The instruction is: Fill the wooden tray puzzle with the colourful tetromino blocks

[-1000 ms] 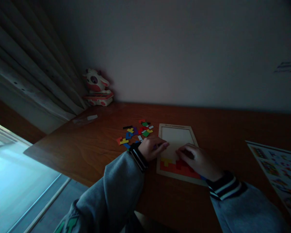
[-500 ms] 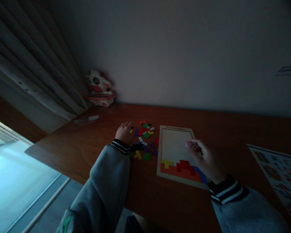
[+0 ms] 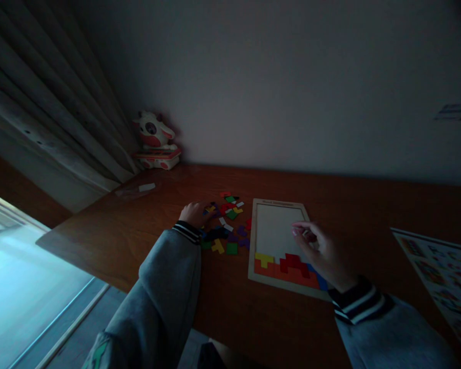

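A wooden puzzle tray (image 3: 252, 241) lies flat on the brown desk (image 3: 146, 241), and everything else sits in relation to it. Its near rows are filled with fitted blocks (image 3: 288, 266) in yellow, red, orange and blue; the far part of its bed is bare. The right hand (image 3: 322, 253) hovers over the tray's right side, fingers curled loosely toward the thumb; whether they pinch a piece cannot be told in the dim light. Just left of the tray lies a scatter of loose coloured pieces (image 3: 226, 225). The left hand (image 3: 192, 212) rests at the scatter's far left edge, fingers curled down onto the pieces. Far left of the tray, against the wall, stands a cow toy (image 3: 153, 138). Right of the tray lies a printed sheet (image 3: 441, 271).
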Available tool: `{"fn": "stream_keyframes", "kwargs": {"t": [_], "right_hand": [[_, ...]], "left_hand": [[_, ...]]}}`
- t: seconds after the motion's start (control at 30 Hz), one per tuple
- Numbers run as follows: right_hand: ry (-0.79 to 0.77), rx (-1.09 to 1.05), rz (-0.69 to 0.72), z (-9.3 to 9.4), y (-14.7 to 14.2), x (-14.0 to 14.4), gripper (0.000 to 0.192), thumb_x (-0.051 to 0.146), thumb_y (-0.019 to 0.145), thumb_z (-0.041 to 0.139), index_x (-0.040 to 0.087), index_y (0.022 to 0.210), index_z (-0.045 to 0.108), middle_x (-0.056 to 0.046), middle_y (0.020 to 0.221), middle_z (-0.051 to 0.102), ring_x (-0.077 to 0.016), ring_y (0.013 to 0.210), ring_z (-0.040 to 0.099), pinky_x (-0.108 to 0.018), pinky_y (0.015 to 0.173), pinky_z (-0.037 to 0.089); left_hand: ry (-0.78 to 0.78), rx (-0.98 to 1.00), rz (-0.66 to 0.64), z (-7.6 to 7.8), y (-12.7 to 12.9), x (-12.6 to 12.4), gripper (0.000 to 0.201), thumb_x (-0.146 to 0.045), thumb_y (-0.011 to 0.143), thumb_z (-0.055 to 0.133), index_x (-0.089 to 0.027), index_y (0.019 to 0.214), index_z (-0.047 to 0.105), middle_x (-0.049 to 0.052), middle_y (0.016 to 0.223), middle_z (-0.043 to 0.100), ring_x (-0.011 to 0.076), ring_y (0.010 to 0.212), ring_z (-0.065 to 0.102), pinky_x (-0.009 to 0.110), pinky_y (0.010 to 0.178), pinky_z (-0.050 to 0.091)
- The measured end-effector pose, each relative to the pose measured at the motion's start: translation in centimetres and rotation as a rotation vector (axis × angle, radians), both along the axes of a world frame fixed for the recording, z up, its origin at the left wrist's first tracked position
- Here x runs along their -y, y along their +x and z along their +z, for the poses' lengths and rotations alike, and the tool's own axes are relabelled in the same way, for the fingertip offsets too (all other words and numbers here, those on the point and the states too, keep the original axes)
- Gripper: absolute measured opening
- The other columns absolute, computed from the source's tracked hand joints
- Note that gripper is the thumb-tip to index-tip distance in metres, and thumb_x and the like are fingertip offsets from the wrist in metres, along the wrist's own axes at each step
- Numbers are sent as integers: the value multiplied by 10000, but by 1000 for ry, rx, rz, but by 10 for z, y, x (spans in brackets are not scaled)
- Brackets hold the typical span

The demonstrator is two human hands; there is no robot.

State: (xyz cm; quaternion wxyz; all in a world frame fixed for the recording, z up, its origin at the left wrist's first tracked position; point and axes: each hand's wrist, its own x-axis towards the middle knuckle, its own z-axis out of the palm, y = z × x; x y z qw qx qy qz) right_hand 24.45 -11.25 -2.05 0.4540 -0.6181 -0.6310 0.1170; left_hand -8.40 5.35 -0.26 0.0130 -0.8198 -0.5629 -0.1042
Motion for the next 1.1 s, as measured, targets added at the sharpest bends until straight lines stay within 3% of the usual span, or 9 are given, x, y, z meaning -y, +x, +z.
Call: {"fn": "stream_keyframes", "kwargs": {"t": [0.2,0.33,0.47,0.6,0.67,0.8,0.9,1.1], "right_hand": [[-8,5,-5,-1,0,0,298,468,917,515,208,1015,621,-44,824,641,-160,658,584,-311,633,507],[-37,-22,0,2,0,0,309,476,915,510,202,998,626,-43,805,640,-166,668,599,-306,630,504],[-66,-31,23,2,-1,0,311,476,925,498,202,995,627,-52,826,651,-170,695,610,-310,652,504],[-102,-72,81,5,-6,1,325,494,913,510,205,994,633,-53,825,669,-170,679,614,-304,637,502],[-146,-131,122,9,-10,3,338,515,909,508,214,992,638,-53,845,685,-176,710,630,-298,641,504],[-283,-322,245,16,-17,6,367,548,907,505,230,1025,643,-55,963,707,-188,855,661,-303,736,526],[-344,-411,339,16,-18,6,357,547,902,522,226,984,658,-44,943,709,-179,884,662,-305,793,523],[-337,-561,277,14,-13,2,407,581,867,557,228,1046,652,-36,967,694,-145,808,648,-280,741,524]], "left_hand": [[112,136,-45,3,3,1,268,-395,879,605,-229,1070,693,59,1041,701,216,940,658,274,799,498],[198,351,-127,6,11,5,205,-362,865,631,-200,959,714,50,910,682,172,806,659,248,735,519],[305,620,-393,11,33,22,236,-392,868,656,-180,959,706,57,907,683,145,770,656,241,720,541],[344,696,-760,13,68,51,171,-326,887,657,-165,888,716,57,847,687,129,765,663,224,711,554],[316,711,-875,11,85,64,160,-320,871,679,-166,882,721,51,822,690,123,749,659,221,702,559],[200,748,-965,7,106,79,147,-289,882,667,-152,903,716,60,833,683,114,745,658,206,688,566],[204,805,-993,6,112,80,117,-247,898,643,-152,875,709,61,839,676,118,770,662,219,714,570],[214,842,-1061,6,117,83,92,-191,911,615,-159,889,698,64,865,673,121,795,670,223,723,571]]}}
